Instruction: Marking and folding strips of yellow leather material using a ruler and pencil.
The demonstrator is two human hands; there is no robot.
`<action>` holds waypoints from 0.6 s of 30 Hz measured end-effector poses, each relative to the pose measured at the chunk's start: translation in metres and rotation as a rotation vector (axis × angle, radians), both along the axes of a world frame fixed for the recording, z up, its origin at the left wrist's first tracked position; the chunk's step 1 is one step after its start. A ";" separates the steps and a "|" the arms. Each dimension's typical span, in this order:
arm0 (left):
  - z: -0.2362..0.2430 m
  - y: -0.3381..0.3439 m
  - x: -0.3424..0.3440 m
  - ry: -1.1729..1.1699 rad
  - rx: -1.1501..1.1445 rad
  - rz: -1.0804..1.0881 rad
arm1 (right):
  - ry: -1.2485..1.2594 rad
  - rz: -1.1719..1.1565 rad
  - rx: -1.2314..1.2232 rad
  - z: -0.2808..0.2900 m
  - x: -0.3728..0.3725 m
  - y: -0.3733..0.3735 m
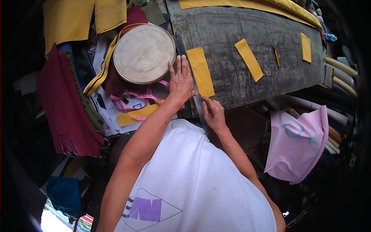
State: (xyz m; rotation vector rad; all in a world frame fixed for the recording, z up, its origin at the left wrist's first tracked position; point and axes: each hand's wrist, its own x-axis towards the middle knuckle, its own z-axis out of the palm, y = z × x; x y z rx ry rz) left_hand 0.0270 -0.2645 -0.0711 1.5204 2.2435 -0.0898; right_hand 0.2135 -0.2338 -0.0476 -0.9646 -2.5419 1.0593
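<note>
My left hand (179,81) lies with fingers stretched out over the near right edge of a round, pale coil (143,53) and beside a long dark straightedge (179,44), its thumb near that strip. Lower down, my right hand (213,112) is closed on the straightedge's near part. Just right of the straightedge is a yellow fabric rectangle (200,71) on the dark, worn board (216,27). A tangled pink tape measure (131,94) and another yellow piece (125,118) lie under and left of my left forearm.
Farther right on the board are two yellow pieces (248,60) and a pencil (276,56). A long yellow fabric strip runs along the back. Stacked maroon cloth (65,108) and a striped band (98,79) crowd the left. Rolls (342,69) and pink cloth (293,147) fill the lower right.
</note>
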 end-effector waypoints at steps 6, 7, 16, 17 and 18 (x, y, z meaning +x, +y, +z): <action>0.003 0.002 -0.005 0.046 0.024 0.027 | -0.058 0.024 -0.125 0.007 0.026 -0.004; 0.006 0.002 -0.006 0.021 -0.031 0.003 | -0.049 0.033 -0.118 0.008 0.019 0.001; -0.001 0.011 -0.007 0.080 -0.096 -0.019 | 0.355 -0.159 -0.400 -0.028 -0.121 0.080; -0.002 0.010 -0.009 0.089 -0.073 -0.023 | 0.355 -0.154 -0.403 -0.030 -0.123 0.081; -0.003 0.010 -0.010 0.089 -0.075 -0.019 | 0.343 -0.157 -0.449 -0.033 -0.125 0.082</action>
